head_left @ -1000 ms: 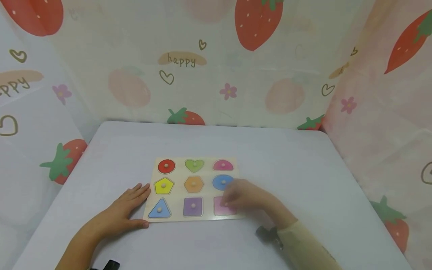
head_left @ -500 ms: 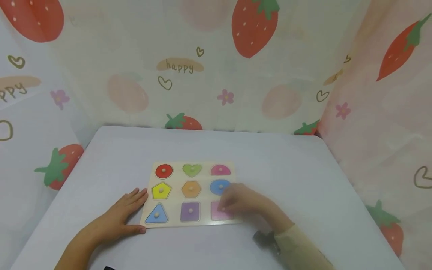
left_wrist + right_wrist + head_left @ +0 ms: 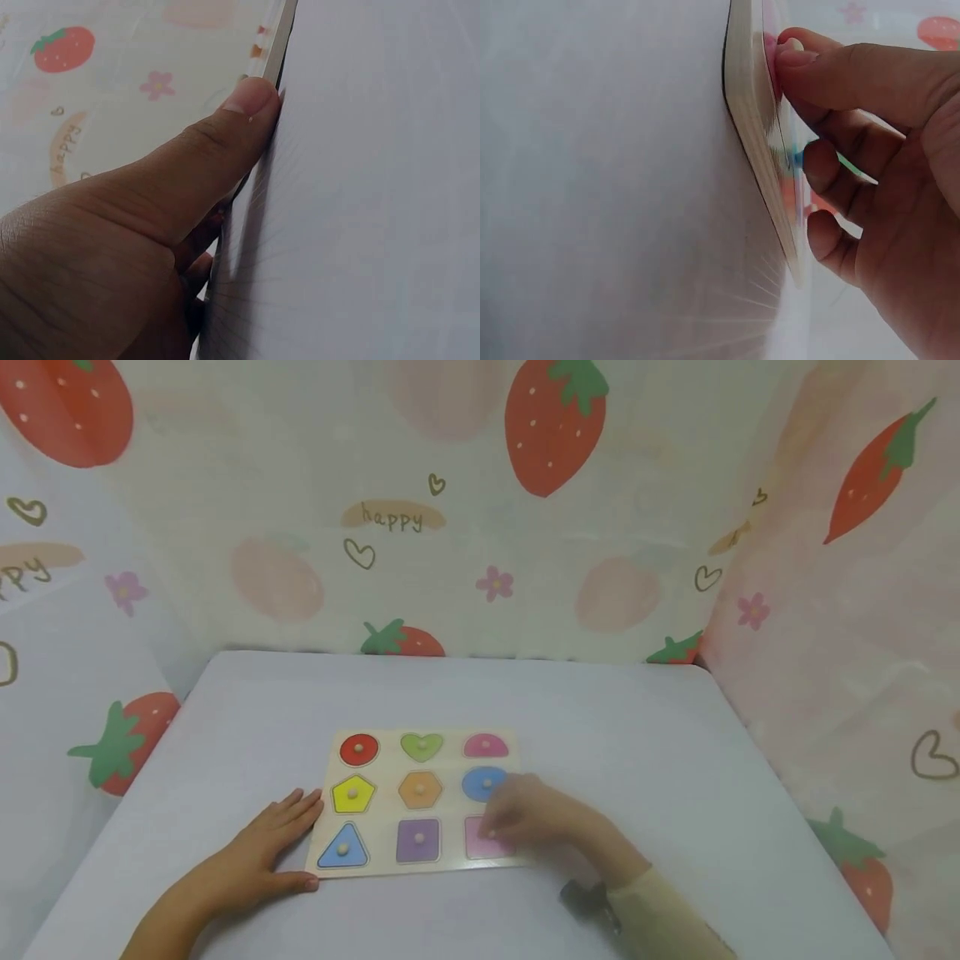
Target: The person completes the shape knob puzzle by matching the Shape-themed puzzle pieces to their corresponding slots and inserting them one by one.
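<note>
A pale wooden peg puzzle board lies flat on the table, with knobbed shapes seated in its recesses. My left hand rests at its left edge with fingers extended; in the left wrist view the thumb touches the board's side. Over the lower right corner, my right hand pinches the small knob of the pink square piece between thumb and index finger. That hand partly covers this piece and the blue oval. Beside it sits a purple square.
The white table extends around the board. Curtains printed with strawberries stand along the back and both sides. A dark wrist-camera mount hangs beneath the right wrist.
The head view has tilted slightly, so the board appears lower and farther left. Both hands keep nearly the same places against the board, and the pink square's knob shows more clearly.
</note>
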